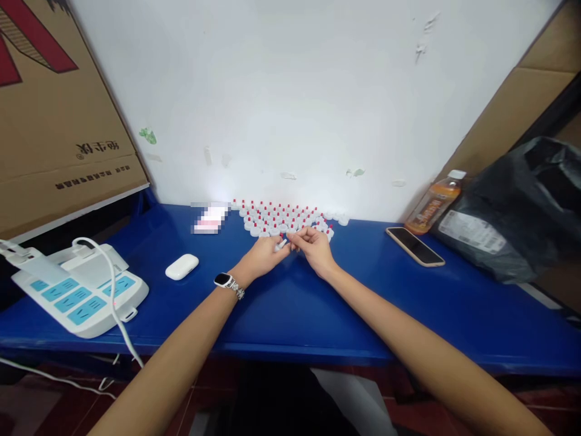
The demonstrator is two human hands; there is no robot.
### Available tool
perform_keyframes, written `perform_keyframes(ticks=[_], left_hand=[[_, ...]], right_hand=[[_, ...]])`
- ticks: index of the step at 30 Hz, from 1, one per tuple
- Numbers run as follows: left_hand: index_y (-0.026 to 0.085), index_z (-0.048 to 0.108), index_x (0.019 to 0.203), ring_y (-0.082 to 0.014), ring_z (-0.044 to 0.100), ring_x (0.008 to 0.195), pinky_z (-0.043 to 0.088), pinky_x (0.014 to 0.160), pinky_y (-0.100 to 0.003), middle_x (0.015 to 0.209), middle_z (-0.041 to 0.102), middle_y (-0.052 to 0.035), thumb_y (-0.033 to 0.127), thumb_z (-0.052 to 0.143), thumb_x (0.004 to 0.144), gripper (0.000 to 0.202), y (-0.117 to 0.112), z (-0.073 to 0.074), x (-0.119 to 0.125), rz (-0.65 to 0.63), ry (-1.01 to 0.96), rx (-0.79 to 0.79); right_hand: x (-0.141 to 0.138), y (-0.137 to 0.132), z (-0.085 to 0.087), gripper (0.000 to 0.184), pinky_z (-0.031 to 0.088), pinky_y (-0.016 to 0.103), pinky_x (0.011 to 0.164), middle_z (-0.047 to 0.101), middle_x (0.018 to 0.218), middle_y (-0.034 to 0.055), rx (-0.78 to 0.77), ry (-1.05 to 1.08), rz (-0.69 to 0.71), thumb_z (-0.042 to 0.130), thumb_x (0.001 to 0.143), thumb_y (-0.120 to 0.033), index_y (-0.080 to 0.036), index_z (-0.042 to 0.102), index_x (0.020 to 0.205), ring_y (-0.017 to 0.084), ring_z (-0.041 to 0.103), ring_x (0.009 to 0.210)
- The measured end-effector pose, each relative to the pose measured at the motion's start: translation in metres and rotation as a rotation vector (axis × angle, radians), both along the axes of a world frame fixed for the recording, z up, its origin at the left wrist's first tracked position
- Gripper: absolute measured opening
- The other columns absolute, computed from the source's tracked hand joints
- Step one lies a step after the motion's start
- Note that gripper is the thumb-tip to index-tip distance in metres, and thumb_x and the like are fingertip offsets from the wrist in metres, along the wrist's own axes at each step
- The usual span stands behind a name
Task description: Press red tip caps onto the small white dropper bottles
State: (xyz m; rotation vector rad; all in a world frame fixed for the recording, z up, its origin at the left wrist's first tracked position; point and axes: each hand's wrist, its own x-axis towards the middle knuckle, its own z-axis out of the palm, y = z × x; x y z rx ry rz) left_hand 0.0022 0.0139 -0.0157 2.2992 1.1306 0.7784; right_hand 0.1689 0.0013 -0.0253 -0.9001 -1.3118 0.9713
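Many small white caps with red tips [275,231] stand close together in rows at the back of the blue table. In front of them, my left hand [262,255] is closed on a small white nozzle cap [281,244]. My right hand [316,249] is beside it, thumb and fingers pinched together close to that cap. What the right fingertips hold, if anything, is too small to make out. A few white caps without visible red tips [344,220] lie at the right end of the rows.
A white power strip [136,303] with cables and a white earbud case [182,266] lie left. A phone [415,246], an orange drink bottle [433,203] and a black plastic bag [512,212] are right. A white wall [295,109] rises behind; a cardboard box [59,121] stands left.
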Motion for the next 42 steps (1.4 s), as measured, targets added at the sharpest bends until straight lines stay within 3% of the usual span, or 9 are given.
perform_keyframes(ticks=[6,14,21,25,29,33,39,42], left_hand=[[0.014,0.067,0.088,-0.0131,0.054,0.062,0.036,0.06,-0.025,0.073,0.067,-0.0007,0.031,0.055,0.081,0.021,-0.005,0.003,0.003,0.016,0.009,-0.046],[0.014,0.063,0.079,-0.0124,0.052,0.059,0.037,0.058,-0.025,0.07,0.065,-0.0004,0.031,0.055,0.079,0.018,-0.004,0.002,0.003,0.031,-0.011,-0.064],[0.015,0.066,0.083,-0.0154,0.059,0.065,0.041,0.063,-0.026,0.076,0.069,-0.0022,0.029,0.055,0.079,0.018,-0.002,0.0,0.001,-0.004,-0.034,-0.06],[0.014,0.069,0.09,-0.0168,0.061,0.069,0.043,0.065,-0.026,0.079,0.072,-0.0029,0.03,0.054,0.082,0.023,-0.003,-0.001,0.004,0.011,-0.069,-0.055],[0.012,0.07,0.089,-0.0179,0.061,0.067,0.043,0.062,-0.026,0.075,0.071,-0.0044,0.043,0.05,0.089,0.038,-0.005,-0.004,0.007,0.068,-0.118,-0.074],[0.011,0.071,0.093,-0.0198,0.063,0.073,0.047,0.07,-0.028,0.076,0.072,-0.0046,0.046,0.051,0.089,0.041,-0.004,-0.006,0.007,0.069,-0.128,-0.064],[0.013,0.07,0.096,-0.0216,0.066,0.082,0.047,0.072,-0.028,0.087,0.074,-0.0057,0.041,0.054,0.087,0.033,-0.006,-0.002,0.012,0.039,-0.113,-0.066],[0.016,0.065,0.096,-0.0208,0.065,0.076,0.043,0.066,-0.027,0.087,0.072,-0.0061,0.038,0.061,0.083,0.026,-0.006,-0.002,0.011,0.086,-0.014,-0.013]], right_hand=[[-0.003,-0.002,0.001,0.038,0.047,0.029,0.059,0.066,0.061,0.0011,-0.01,-0.017,0.062,0.081,0.069,-0.053,-0.02,0.063,0.066,0.013,0.056,0.054],[0.0,-0.002,0.003,0.036,0.045,0.027,0.057,0.068,0.064,0.0018,-0.029,0.015,0.057,0.081,0.07,-0.051,-0.019,0.066,0.071,0.012,0.055,0.054],[-0.004,-0.005,0.001,0.039,0.049,0.03,0.061,0.069,0.065,0.0032,-0.02,-0.044,0.067,0.081,0.068,-0.056,-0.019,0.066,0.072,0.016,0.061,0.06],[-0.007,-0.009,-0.001,0.035,0.049,0.031,0.065,0.069,0.071,0.0035,0.078,-0.092,-0.003,0.076,0.076,-0.053,-0.02,0.067,0.074,0.017,0.061,0.066],[-0.008,-0.014,0.002,0.033,0.046,0.03,0.066,0.066,0.071,0.0023,0.164,-0.208,-0.048,0.066,0.087,-0.05,-0.02,0.066,0.071,0.016,0.057,0.066],[-0.007,-0.017,0.005,0.033,0.046,0.031,0.07,0.066,0.076,0.0028,0.199,-0.272,-0.052,0.061,0.091,-0.048,-0.02,0.065,0.073,0.016,0.057,0.071],[-0.001,-0.01,0.005,0.028,0.044,0.029,0.066,0.064,0.073,0.0016,0.195,-0.305,-0.052,0.065,0.086,-0.046,-0.02,0.063,0.075,0.016,0.056,0.069],[0.004,-0.003,0.004,0.028,0.043,0.028,0.06,0.063,0.07,0.001,0.152,-0.255,0.002,0.069,0.082,-0.046,-0.02,0.061,0.076,0.015,0.054,0.063]])
